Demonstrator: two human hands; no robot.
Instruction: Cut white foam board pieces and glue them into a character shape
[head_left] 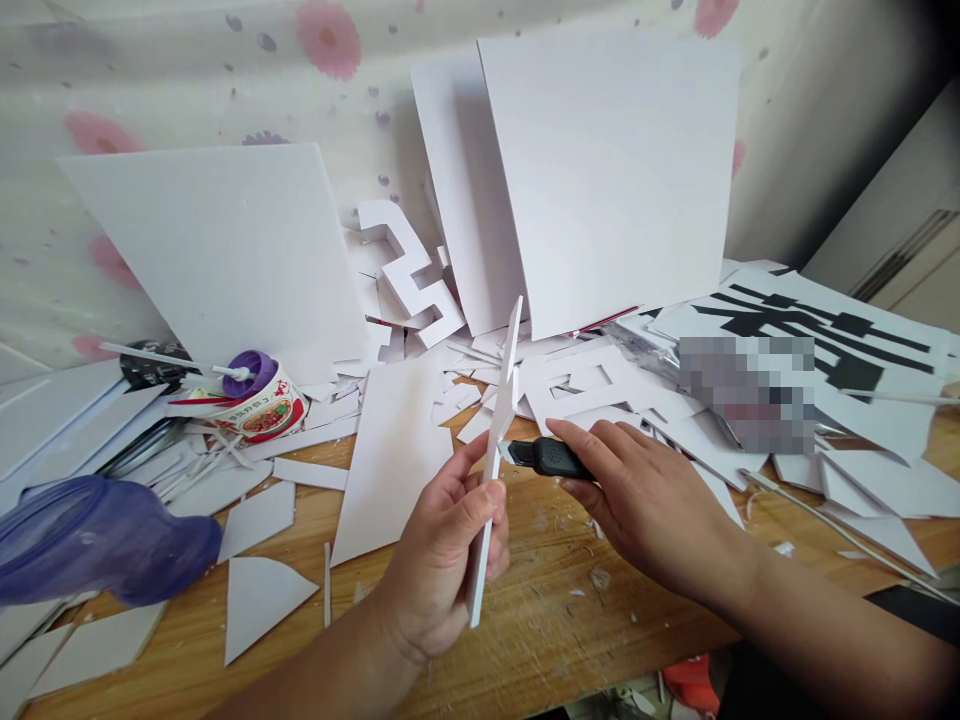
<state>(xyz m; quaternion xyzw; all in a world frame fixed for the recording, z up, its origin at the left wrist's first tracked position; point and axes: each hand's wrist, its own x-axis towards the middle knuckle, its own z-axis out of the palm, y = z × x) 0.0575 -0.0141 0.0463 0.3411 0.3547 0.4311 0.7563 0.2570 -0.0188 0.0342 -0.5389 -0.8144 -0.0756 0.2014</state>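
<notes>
My left hand [450, 550] is closed round a narrow piece of white foam board [512, 365], held up edge-on above the wooden table. In my right hand [645, 490] is a black utility knife [559, 458], gripped by its handle. Its blade [514, 453] points left and meets the board's edge just above my left thumb. Behind my left hand lies a larger flat white foam board piece [401, 440]. The far face of the held board is hidden from me.
Large white boards [615, 180] lean on the wall at the back, another board [217, 240] at left. White offcuts [262, 600] litter the wooden table [570, 610]. A paper food bowl [266, 412] and a blue plastic bag [105, 540] are left; printed sheets [817, 335] and a white cable [847, 535] right.
</notes>
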